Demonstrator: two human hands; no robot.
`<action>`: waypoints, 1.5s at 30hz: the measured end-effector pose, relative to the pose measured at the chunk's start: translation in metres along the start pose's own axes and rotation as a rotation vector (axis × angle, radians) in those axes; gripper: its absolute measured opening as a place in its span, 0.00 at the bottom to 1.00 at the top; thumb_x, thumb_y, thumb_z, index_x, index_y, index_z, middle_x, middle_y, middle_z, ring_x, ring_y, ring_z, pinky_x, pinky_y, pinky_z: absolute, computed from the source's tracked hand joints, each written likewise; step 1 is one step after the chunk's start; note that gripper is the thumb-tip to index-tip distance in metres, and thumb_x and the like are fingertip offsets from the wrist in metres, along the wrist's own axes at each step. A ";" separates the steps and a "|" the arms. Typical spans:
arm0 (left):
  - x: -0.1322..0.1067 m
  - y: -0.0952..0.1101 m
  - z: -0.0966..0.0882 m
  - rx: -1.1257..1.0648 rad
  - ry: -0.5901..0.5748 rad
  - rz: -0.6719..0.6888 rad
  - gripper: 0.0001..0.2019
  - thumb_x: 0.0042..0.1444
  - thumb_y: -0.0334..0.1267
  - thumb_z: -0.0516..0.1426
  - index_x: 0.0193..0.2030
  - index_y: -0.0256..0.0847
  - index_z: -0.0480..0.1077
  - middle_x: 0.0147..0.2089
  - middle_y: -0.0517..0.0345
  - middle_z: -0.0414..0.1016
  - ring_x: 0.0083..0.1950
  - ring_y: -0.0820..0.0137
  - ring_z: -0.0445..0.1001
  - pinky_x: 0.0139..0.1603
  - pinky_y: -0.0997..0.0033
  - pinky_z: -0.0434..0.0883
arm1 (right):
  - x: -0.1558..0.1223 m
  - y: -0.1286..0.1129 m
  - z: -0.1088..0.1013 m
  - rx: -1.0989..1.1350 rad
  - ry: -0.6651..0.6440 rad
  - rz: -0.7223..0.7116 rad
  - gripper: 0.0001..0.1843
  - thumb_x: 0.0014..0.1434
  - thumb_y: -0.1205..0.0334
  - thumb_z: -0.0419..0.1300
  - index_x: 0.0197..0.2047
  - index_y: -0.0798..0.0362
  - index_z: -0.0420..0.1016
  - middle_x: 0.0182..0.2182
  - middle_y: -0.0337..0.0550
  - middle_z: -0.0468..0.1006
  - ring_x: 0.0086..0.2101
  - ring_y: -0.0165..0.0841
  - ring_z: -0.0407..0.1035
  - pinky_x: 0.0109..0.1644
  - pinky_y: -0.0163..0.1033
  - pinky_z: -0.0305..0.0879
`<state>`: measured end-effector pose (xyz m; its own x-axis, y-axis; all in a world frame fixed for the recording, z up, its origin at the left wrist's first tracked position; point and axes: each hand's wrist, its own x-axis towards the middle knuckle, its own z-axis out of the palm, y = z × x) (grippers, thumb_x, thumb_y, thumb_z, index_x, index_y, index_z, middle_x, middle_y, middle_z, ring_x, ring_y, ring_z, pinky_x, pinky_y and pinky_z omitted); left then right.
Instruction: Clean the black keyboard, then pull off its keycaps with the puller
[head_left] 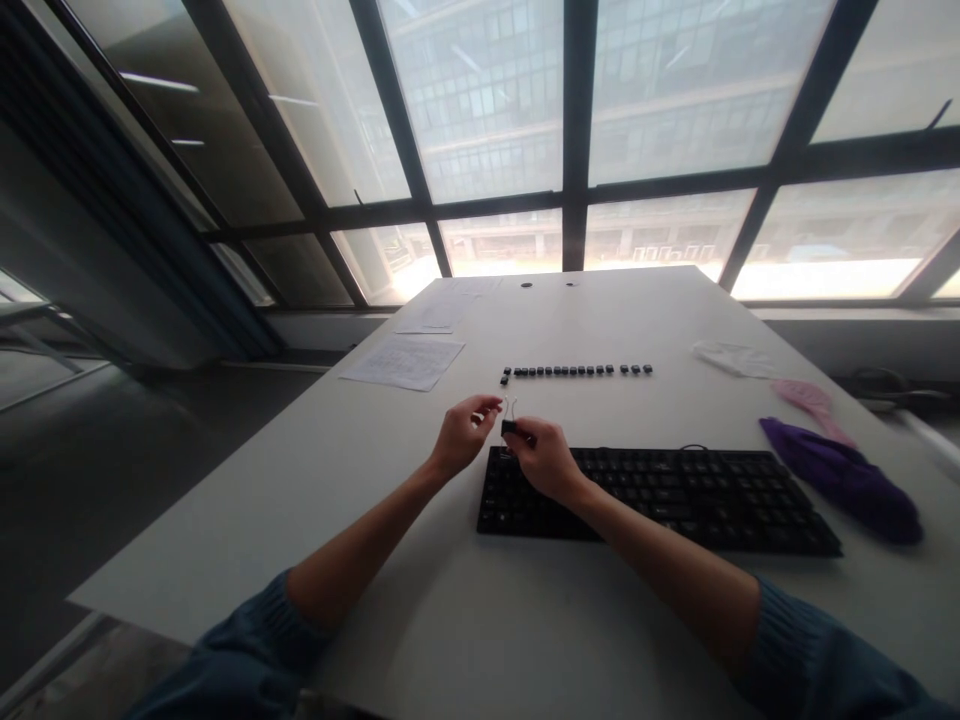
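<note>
My left hand and my right hand meet just above the left end of a black keyboard. Together they hold a small wire keycap puller. A black keycap sits pinched at its lower end between my right fingers. My left fingers grip the wire's upper part. Beyond my hands, a row of several removed black keycaps lies in a line on the white table.
Sheets of paper lie at the table's left side and farther back. A purple cloth, a pink item and a crumpled white piece lie to the right. Large windows stand behind the table.
</note>
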<state>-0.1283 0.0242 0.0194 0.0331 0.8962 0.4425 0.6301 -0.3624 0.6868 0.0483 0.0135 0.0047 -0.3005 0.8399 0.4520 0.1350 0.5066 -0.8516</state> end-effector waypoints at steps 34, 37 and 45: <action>-0.048 0.004 -0.014 -0.068 -0.369 0.048 0.06 0.59 0.38 0.60 0.37 0.38 0.76 0.38 0.56 0.74 0.37 0.70 0.71 0.39 0.71 0.69 | -0.010 -0.002 0.001 -0.129 -0.146 -0.175 0.12 0.62 0.69 0.57 0.27 0.53 0.68 0.28 0.38 0.69 0.29 0.29 0.63 0.34 0.34 0.56; -0.047 0.005 -0.012 -0.045 -0.360 0.042 0.04 0.57 0.36 0.61 0.34 0.39 0.76 0.37 0.57 0.73 0.36 0.70 0.70 0.39 0.71 0.68 | -0.010 -0.001 0.001 -0.117 -0.145 -0.174 0.11 0.62 0.70 0.57 0.27 0.53 0.69 0.28 0.38 0.69 0.29 0.29 0.63 0.34 0.34 0.57; -0.050 0.014 -0.007 0.024 -0.306 0.082 0.04 0.58 0.30 0.57 0.35 0.39 0.73 0.38 0.57 0.73 0.38 0.70 0.70 0.42 0.70 0.69 | -0.008 -0.001 0.001 -0.068 -0.107 -0.143 0.13 0.62 0.70 0.58 0.24 0.54 0.68 0.25 0.37 0.68 0.27 0.28 0.63 0.33 0.33 0.56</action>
<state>-0.1265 -0.0277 0.0113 0.3145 0.9008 0.2993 0.6332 -0.4340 0.6408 0.0500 0.0062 0.0016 -0.4194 0.7345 0.5335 0.1456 0.6345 -0.7591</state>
